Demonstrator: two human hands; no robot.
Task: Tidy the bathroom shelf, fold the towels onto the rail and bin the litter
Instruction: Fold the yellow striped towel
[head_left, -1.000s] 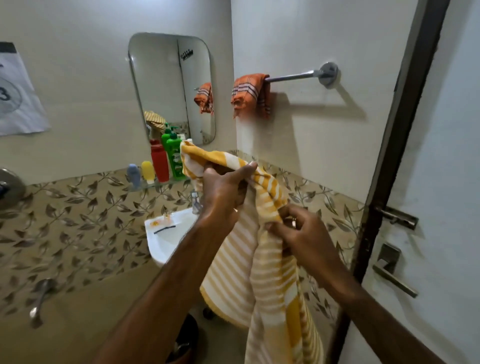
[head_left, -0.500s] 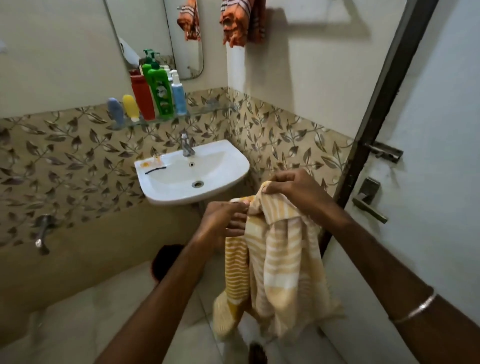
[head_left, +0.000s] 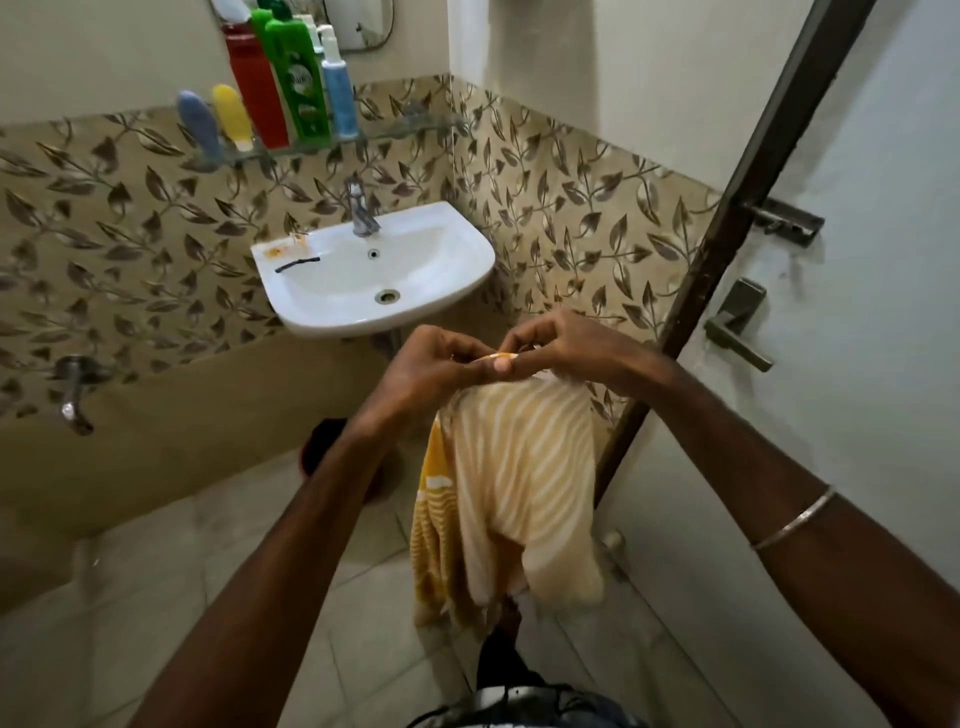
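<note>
A glass shelf (head_left: 395, 136) on the tiled wall at eleven o'clock carries, left to right, a blue tube (head_left: 200, 124), a yellow tube (head_left: 232, 117), a red bottle (head_left: 257, 88), a green bottle (head_left: 298, 78) and a blue pump bottle (head_left: 337, 88).

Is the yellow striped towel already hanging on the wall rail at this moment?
No, both the left hand and right hand pinch the yellow striped towel by its top edge, and it hangs over the floor.

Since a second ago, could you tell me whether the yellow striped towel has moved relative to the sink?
Yes. The yellow striped towel, pinched by both hands, has come down: earlier its top was above the sink rim, now it hangs below it.
</note>
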